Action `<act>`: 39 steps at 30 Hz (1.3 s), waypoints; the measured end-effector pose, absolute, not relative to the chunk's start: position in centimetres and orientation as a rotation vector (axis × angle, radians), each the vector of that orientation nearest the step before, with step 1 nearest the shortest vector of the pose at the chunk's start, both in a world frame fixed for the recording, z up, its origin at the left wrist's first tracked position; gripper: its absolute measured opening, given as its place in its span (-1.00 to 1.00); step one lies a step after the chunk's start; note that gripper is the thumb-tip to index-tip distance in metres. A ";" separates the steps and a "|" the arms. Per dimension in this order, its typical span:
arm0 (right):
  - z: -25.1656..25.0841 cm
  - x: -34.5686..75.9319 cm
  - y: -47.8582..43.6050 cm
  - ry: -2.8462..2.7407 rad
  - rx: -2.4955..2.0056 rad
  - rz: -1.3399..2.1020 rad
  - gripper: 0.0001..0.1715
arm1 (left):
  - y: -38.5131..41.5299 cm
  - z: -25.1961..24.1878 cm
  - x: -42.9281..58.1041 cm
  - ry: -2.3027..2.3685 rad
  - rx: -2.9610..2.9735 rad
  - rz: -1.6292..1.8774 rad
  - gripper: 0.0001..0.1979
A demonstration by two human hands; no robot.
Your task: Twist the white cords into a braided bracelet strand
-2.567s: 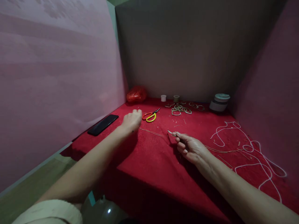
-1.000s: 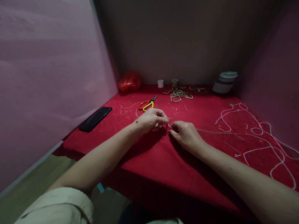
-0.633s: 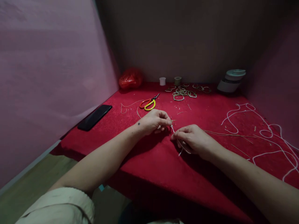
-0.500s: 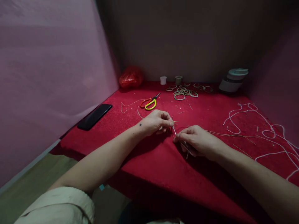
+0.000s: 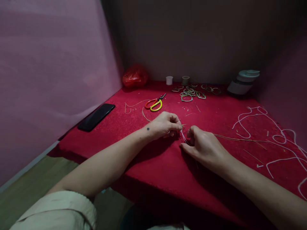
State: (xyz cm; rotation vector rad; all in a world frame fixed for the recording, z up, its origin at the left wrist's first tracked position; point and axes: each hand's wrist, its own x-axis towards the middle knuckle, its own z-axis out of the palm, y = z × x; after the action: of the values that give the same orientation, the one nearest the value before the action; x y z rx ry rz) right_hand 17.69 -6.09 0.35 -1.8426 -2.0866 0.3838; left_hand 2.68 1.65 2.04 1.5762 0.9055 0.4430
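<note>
right hand (image 5: 207, 145) spread wider at thin white strands (image 5: 183, 137)

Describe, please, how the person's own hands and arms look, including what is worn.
The left hand and right hand wear no gloves, and no watch shows. A small, round dark spot marks the left wrist. A loose, pale cream sleeve with a dark fold line shows on the left; no right sleeve is in view.
</note>
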 end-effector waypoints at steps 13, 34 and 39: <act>0.8 17.7 -6.2 -2.060 -1.725 0.744 -0.77 | 1.7 2.0 2.7 0.908 1.585 0.448 -0.88; 1.1 19.5 -4.8 -1.745 -1.737 1.011 -0.76 | 1.7 1.8 2.8 0.937 1.606 0.421 -0.88; 0.3 17.7 -4.1 -1.760 -1.767 0.837 -0.77 | 1.8 1.6 2.8 0.922 1.639 0.414 -0.89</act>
State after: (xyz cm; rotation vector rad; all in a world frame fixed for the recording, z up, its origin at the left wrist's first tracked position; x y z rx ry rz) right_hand 17.69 -4.07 0.34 -1.7673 -1.7605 0.8375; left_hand 2.83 1.76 1.59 1.6388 0.9224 0.4144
